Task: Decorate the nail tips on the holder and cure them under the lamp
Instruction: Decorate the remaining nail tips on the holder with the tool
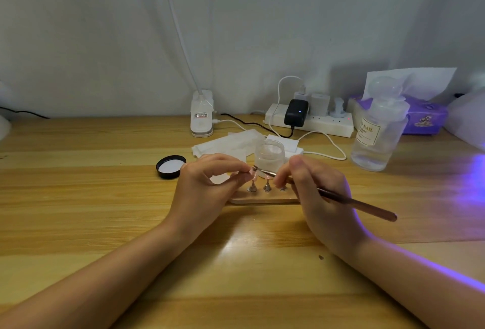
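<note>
I am reading the word "NAIL" in dark capitals on the cream label of the clear plastic bottle (378,132) standing to my right; the smaller lines under it are blurring out. A white sticker (201,115) on the lamp base is showing red and black print, too small for me to read.

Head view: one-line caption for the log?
Right hand brushes a pink nail tip pinched by left hand over the holder.
</note>
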Action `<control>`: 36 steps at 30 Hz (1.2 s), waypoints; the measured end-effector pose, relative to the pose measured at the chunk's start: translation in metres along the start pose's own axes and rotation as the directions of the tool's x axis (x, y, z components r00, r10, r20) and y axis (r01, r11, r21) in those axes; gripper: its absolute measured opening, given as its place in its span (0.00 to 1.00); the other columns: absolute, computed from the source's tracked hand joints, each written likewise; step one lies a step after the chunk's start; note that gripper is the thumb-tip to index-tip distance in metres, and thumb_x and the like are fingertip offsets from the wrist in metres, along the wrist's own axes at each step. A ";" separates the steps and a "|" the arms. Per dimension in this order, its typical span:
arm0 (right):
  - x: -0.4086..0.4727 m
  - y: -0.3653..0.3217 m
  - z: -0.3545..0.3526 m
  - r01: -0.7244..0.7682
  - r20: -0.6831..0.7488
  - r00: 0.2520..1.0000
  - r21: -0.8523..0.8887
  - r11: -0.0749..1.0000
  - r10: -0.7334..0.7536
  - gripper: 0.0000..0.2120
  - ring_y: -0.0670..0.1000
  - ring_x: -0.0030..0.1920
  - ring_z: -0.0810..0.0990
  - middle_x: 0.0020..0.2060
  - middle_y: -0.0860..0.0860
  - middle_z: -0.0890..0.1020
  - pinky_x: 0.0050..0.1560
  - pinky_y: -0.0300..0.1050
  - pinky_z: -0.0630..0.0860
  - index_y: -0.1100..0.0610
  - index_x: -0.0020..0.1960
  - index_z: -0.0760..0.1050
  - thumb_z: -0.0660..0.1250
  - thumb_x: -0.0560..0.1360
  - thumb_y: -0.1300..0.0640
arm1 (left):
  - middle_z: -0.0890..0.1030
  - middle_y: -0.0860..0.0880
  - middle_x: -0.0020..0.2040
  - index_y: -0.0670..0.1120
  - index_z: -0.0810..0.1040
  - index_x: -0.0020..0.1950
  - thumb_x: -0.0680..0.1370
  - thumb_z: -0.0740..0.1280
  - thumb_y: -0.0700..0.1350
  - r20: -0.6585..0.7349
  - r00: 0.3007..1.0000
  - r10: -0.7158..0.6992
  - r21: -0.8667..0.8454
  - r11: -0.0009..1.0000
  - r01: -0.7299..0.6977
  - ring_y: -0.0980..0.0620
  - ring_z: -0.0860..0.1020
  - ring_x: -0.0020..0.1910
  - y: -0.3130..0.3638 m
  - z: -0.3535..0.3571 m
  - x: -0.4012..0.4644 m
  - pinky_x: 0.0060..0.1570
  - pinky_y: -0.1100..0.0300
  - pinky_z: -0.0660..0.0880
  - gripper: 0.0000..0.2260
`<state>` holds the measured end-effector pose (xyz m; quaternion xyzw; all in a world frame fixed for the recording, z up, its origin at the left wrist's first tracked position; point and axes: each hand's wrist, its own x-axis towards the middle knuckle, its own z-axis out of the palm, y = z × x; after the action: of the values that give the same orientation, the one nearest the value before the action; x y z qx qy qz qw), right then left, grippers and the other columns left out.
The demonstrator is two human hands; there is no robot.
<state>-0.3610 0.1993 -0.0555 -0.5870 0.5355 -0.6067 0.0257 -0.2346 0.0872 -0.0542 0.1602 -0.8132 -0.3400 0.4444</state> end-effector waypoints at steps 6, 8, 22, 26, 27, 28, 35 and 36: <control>0.000 0.001 0.001 0.052 -0.025 0.998 -0.027 0.998 -0.053 0.15 0.38 0.34 0.75 0.29 0.38 0.74 0.37 0.26 0.67 0.55 0.38 0.75 0.54 0.79 0.54 | 0.82 0.57 0.40 0.52 0.81 0.44 0.66 0.70 0.46 0.001 1.000 -0.001 -0.006 1.000 0.001 0.58 0.79 0.43 -0.001 0.000 0.000 0.45 0.64 0.74 0.08; -0.001 0.001 0.003 0.125 0.021 0.992 -0.061 0.990 -0.124 0.15 0.40 0.37 0.76 0.34 0.42 0.76 0.40 0.32 0.70 0.57 0.38 0.75 0.55 0.78 0.54 | 0.82 0.57 0.40 0.51 0.81 0.45 0.66 0.70 0.47 -0.004 1.000 0.008 0.007 1.000 -0.008 0.58 0.79 0.43 -0.002 0.000 0.001 0.46 0.63 0.74 0.08; 0.000 0.001 0.002 0.081 0.039 0.996 -0.066 0.995 -0.078 0.15 0.42 0.37 0.76 0.34 0.44 0.77 0.39 0.34 0.70 0.54 0.38 0.75 0.54 0.77 0.53 | 0.81 0.59 0.39 0.54 0.81 0.44 0.65 0.70 0.47 -0.036 0.999 0.012 0.005 1.000 -0.012 0.59 0.79 0.43 -0.003 0.001 0.000 0.45 0.68 0.72 0.08; 0.003 0.003 -0.002 -0.137 -0.087 0.987 0.027 0.990 0.139 0.16 0.39 0.33 0.75 0.30 0.43 0.77 0.36 0.28 0.67 0.54 0.37 0.75 0.54 0.78 0.53 | 0.82 0.57 0.40 0.52 0.82 0.45 0.66 0.71 0.46 -0.035 0.999 -0.006 -0.014 1.000 0.006 0.59 0.79 0.44 -0.004 0.001 0.000 0.45 0.69 0.73 0.08; 0.003 0.004 -0.002 -0.144 -0.098 0.985 0.022 0.989 0.145 0.16 0.38 0.34 0.75 0.31 0.43 0.78 0.36 0.29 0.68 0.52 0.37 0.75 0.54 0.78 0.52 | 0.82 0.57 0.41 0.51 0.82 0.46 0.66 0.71 0.46 -0.033 0.999 -0.009 -0.014 1.000 0.009 0.59 0.80 0.44 -0.003 0.001 0.000 0.45 0.69 0.73 0.09; 0.003 0.004 -0.002 -0.114 -0.094 0.989 -0.007 0.993 0.113 0.15 0.38 0.35 0.75 0.32 0.42 0.77 0.37 0.29 0.68 0.51 0.38 0.74 0.54 0.78 0.51 | 0.82 0.58 0.41 0.51 0.82 0.46 0.66 0.71 0.45 -0.032 0.999 -0.007 -0.010 1.000 0.007 0.60 0.80 0.44 -0.003 0.001 0.000 0.46 0.69 0.73 0.10; 0.001 0.002 0.002 0.119 0.019 0.993 -0.087 0.989 -0.117 0.16 0.39 0.38 0.76 0.34 0.43 0.77 0.39 0.32 0.70 0.55 0.39 0.77 0.55 0.78 0.52 | 0.83 0.54 0.43 0.45 0.80 0.51 0.69 0.72 0.37 -0.030 0.999 0.021 0.037 0.999 -0.020 0.59 0.80 0.46 -0.002 0.002 0.000 0.48 0.67 0.74 0.12; 0.000 0.003 0.000 0.079 -0.006 0.997 -0.041 0.996 -0.079 0.15 0.38 0.37 0.76 0.33 0.43 0.77 0.39 0.30 0.69 0.53 0.38 0.76 0.55 0.78 0.53 | 0.83 0.54 0.43 0.45 0.80 0.51 0.69 0.72 0.37 -0.031 0.999 0.024 0.036 0.999 -0.023 0.59 0.80 0.46 -0.002 0.002 0.000 0.48 0.67 0.75 0.12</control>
<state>-0.3626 0.1979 -0.0573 -0.6058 0.5242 -0.5984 -0.0124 -0.2362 0.0865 -0.0562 0.1637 -0.8139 -0.3175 0.4582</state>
